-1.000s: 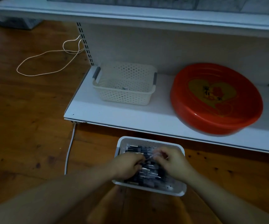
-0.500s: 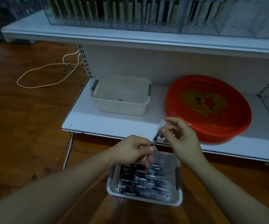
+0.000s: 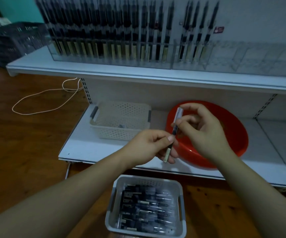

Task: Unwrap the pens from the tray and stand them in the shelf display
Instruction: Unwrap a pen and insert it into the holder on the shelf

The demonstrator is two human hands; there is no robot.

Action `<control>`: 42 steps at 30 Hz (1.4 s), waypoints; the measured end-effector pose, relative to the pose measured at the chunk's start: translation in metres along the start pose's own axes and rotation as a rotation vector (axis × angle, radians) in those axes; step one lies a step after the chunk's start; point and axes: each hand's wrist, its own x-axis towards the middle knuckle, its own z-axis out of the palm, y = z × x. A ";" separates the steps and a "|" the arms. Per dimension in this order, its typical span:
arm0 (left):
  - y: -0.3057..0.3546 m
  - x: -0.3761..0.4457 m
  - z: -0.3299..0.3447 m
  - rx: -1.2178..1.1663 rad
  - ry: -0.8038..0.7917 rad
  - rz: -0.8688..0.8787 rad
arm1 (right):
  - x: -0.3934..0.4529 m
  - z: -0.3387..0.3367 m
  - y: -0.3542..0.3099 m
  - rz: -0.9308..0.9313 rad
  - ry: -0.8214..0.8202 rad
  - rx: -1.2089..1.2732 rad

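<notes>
My left hand [image 3: 149, 146] pinches the lower part of a dark pen [image 3: 169, 148] held upright in front of the lower shelf. My right hand [image 3: 202, 133] pinches the clear wrapper [image 3: 179, 114] at the pen's upper end. Below, on the wooden floor, a white tray [image 3: 111, 203] holds several wrapped pens [image 3: 147, 208]. On the upper shelf a clear display [image 3: 111, 60] has many dark pens standing in its slots; the compartments at its right [image 3: 252, 59] look empty.
A white perforated basket [image 3: 120, 134] and a red round tray [image 3: 233, 134] sit on the lower white shelf [image 3: 80, 148]. A white cord [image 3: 41, 100] loops on the wooden floor at left. A dark crate [image 3: 10, 42] stands at far left.
Both hands have risen from the floor tray with one pen, and my view has tilted up so the display shows. The right hand has drawn the wrapper further up the pen.
</notes>
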 end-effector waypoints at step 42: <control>0.122 0.066 -0.019 1.306 0.735 0.673 | 0.151 -0.053 -0.137 -0.435 0.179 -0.741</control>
